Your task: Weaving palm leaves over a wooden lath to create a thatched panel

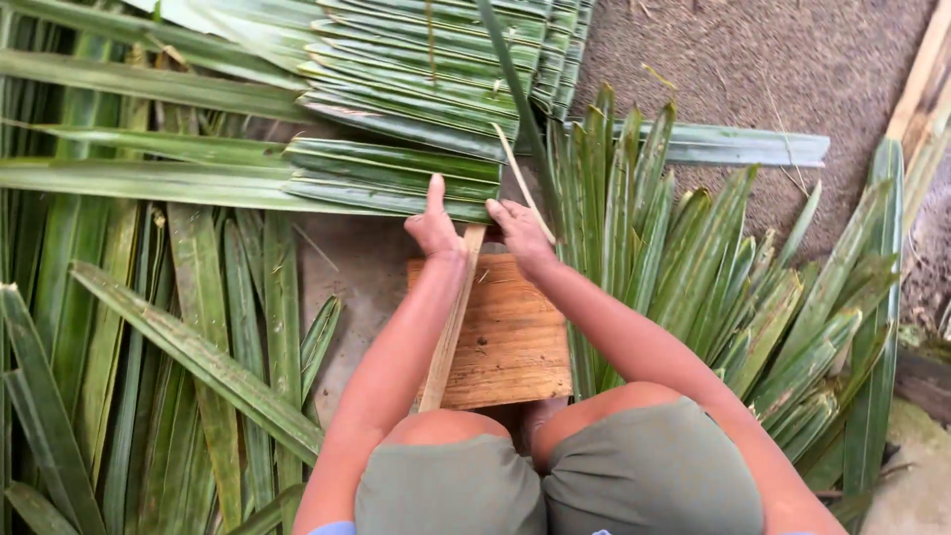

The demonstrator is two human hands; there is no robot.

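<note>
The person wears grey-green shorts (555,481) of plain, smooth cloth, filling the lower middle of the frame over both thighs. A sliver of light blue cloth (335,528) shows at the bottom edge. Both forearms are bare, without sleeves.

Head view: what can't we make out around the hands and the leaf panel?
- Left hand: its grip on the folded leaf panel is unclear; fingers curl out of sight, only the thumb shows.
- Right hand: fingertips hidden behind the thin strip and leaves.
- Wooden slat: lower end hidden by the left forearm and knee.
- Wooden board: near edge covered by the knees.
- Leaf panel: cut off by the top edge.
</note>
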